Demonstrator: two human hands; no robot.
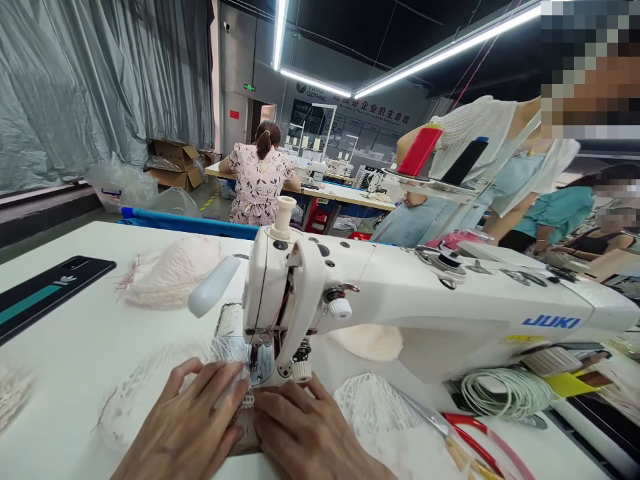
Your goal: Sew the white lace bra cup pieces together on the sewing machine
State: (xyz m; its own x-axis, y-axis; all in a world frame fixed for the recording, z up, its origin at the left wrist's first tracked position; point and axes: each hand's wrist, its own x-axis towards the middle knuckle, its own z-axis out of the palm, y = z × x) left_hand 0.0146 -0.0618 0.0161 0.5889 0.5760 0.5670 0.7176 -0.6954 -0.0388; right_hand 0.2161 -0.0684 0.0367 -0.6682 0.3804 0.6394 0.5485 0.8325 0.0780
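My left hand (pixel 193 413) has its fingers bent together on white lace fabric (pixel 165 367), just left of the needle. Opposite it, my right hand (pixel 310 427) is curled with its fingertips at the edge of the same lace, whose grip is partly hidden. A strip of the lace lies between the two hands, in front of the presser foot (pixel 254 360). The white sewing machine (pixel 400 287) stands right above my hands, its needle threaded with red. A second white lace piece (pixel 375 407) lies close to my right hand.
Scissors with red handles (pixel 470 433) and a coil of pale cord (pixel 505 393) lie to the right. A lace cup (pixel 170 273) and a black phone (pixel 60 287) are on the left. Red and black thread cones (pixel 420 152) stand behind the machine. Other people work beyond.
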